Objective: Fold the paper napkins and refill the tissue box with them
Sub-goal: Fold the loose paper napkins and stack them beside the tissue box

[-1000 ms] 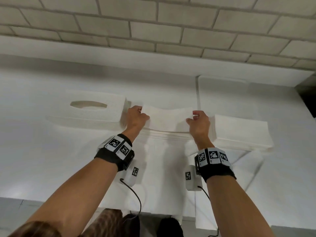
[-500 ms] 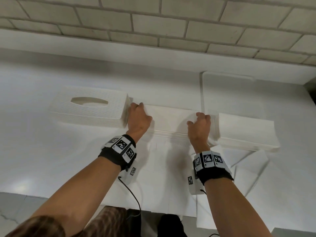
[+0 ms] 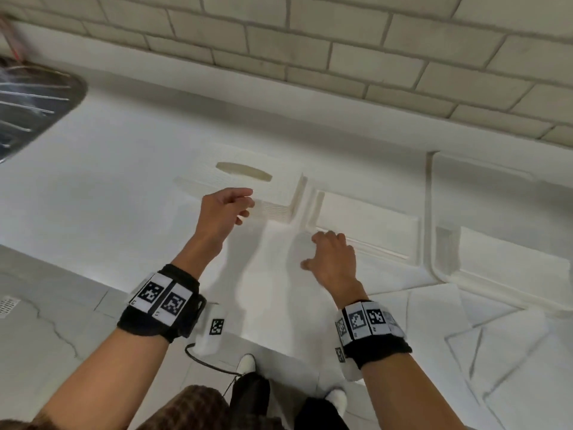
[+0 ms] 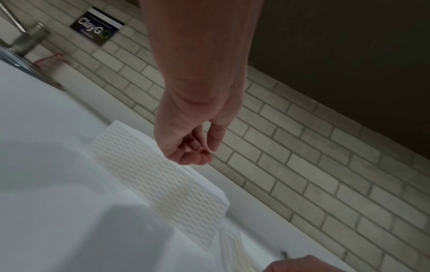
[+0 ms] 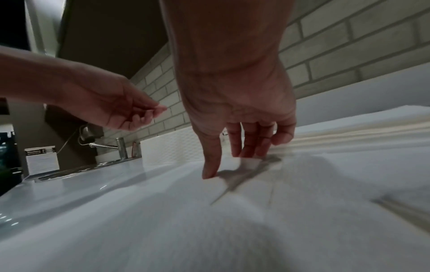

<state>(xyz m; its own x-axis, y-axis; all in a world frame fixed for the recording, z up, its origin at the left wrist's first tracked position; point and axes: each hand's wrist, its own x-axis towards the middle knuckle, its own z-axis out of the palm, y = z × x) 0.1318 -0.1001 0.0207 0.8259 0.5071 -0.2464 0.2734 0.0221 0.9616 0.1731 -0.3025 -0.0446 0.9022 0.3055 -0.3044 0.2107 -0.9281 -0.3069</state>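
The white textured tissue box [image 3: 248,178] with an oval slot lies on the white counter; in the left wrist view the tissue box [image 4: 163,180] sits below my fingers. My left hand [image 3: 229,209] hovers at its near edge, fingers loosely curled, holding nothing. A stack of folded napkins [image 3: 366,225] lies right of the box. An unfolded napkin [image 3: 273,283] is spread in front of it. My right hand [image 3: 331,256] rests on that sheet with straight fingertips [image 5: 209,173] touching the paper, beside the stack [image 5: 349,132]. A second napkin stack [image 3: 508,265] lies further right.
A steel sink [image 3: 34,103] is at the far left, with its tap [image 5: 121,147] in the right wrist view. A brick wall runs behind the counter. A white tray [image 3: 483,175] lies at back right. Loose unfolded napkins [image 3: 496,352] overlap at the right near the counter's front edge.
Both hands let go of the folded napkin, which now lies on the stack. My left hand lifted toward the tissue box; my right drew back onto the flat sheet. The head view swung left.
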